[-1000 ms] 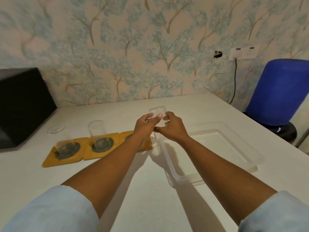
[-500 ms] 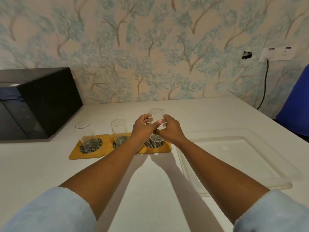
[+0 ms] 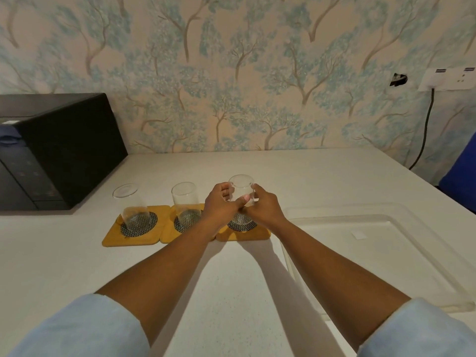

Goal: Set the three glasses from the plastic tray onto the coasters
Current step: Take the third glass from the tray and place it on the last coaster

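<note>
Glasses: three clear tumblers, all off the plastic tray (image 3: 381, 256), which lies bare at the right of the tabletop (image 3: 231, 292).

Head view (the only one):
- Third glass (image 3: 241, 190) upright over the rightmost coaster (image 3: 243, 231); base at or just above the dark mesh disc. Contact cannot be confirmed.
- Left hand (image 3: 221, 204) and right hand (image 3: 262, 206) each hold the grip narrow, closed around this glass from opposite sides, at mid to upper wall; the thumbs meet in front.
- Left glass (image 3: 132, 212) and middle glass (image 3: 186, 204) stand on their own coasters, side by side in a row with the third.

Handling, as judged: thin-walled, light, rigid, smooth and likely slippery; fragile if knocked or set down hard. Best held round the side wall below the rim, kept vertical, lowered gently.

Surface and room: white, flat, matte tabletop, faintly speckled. Yellow coasters touch edge to edge. Black appliance (image 3: 51, 150) at far left, near the left glass. Tree-patterned wallpaper behind; wall socket (image 3: 448, 78) with a cable hanging down at upper right; blue object at the right edge.
</note>
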The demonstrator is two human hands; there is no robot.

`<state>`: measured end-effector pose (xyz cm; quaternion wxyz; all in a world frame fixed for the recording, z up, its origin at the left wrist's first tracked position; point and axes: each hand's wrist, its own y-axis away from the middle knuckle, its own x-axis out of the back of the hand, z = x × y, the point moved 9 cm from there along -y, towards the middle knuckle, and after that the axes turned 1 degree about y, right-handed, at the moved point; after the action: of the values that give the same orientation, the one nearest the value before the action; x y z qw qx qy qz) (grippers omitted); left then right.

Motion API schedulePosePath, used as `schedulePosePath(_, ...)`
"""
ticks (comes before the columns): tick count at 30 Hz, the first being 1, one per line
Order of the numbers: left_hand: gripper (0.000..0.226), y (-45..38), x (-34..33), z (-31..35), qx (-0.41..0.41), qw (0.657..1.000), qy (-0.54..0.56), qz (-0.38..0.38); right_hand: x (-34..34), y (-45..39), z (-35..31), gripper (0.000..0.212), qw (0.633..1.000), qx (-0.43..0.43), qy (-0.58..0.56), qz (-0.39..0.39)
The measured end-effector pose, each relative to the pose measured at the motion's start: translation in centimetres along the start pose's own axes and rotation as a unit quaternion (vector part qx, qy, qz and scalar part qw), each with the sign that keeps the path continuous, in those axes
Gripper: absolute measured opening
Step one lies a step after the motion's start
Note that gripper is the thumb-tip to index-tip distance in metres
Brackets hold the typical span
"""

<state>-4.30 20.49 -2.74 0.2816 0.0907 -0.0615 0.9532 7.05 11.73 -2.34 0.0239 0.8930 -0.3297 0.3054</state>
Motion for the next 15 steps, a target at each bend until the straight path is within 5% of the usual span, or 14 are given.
schedulePosePath(15,0.075,-1.0,-0.2,-2.7,0.019,1.0,-0.004,-0.018,-2.0,-0.6,1.5,0.079,1.0,-0.014,0.006,-0.02)
